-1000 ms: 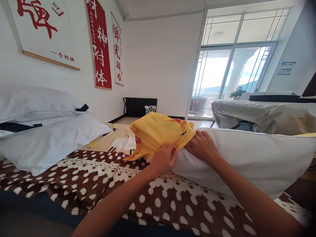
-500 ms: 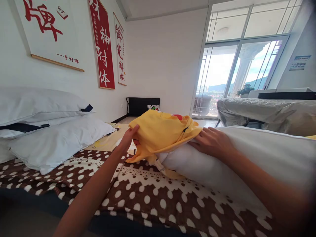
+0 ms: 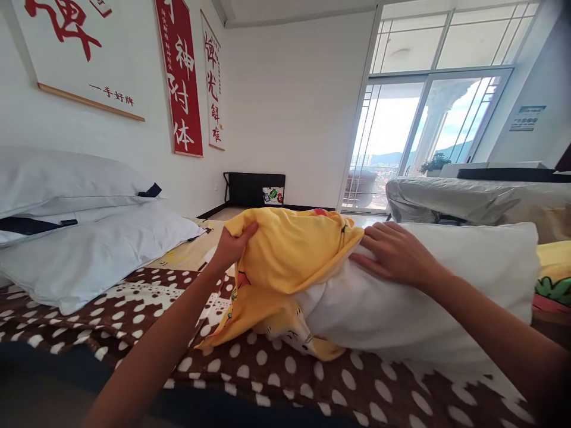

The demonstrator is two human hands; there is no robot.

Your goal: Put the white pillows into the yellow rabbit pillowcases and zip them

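Left hand pinches the yellow pillowcase, likely for tension; right hand, grip unclear, seemingly steadies the white pillow.

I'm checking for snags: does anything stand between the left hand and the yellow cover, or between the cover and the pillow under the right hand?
Nothing visible: the left hand grips the cover, which drapes over one end of the pillow.

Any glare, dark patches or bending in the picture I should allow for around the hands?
Head view: bright glare through the sliding door; deep shadow at the lower left and along the right edge, where the right forearm darkens; the red banner leans, probably wide-angle distortion; left hand, right hand and yellow cover look readable.
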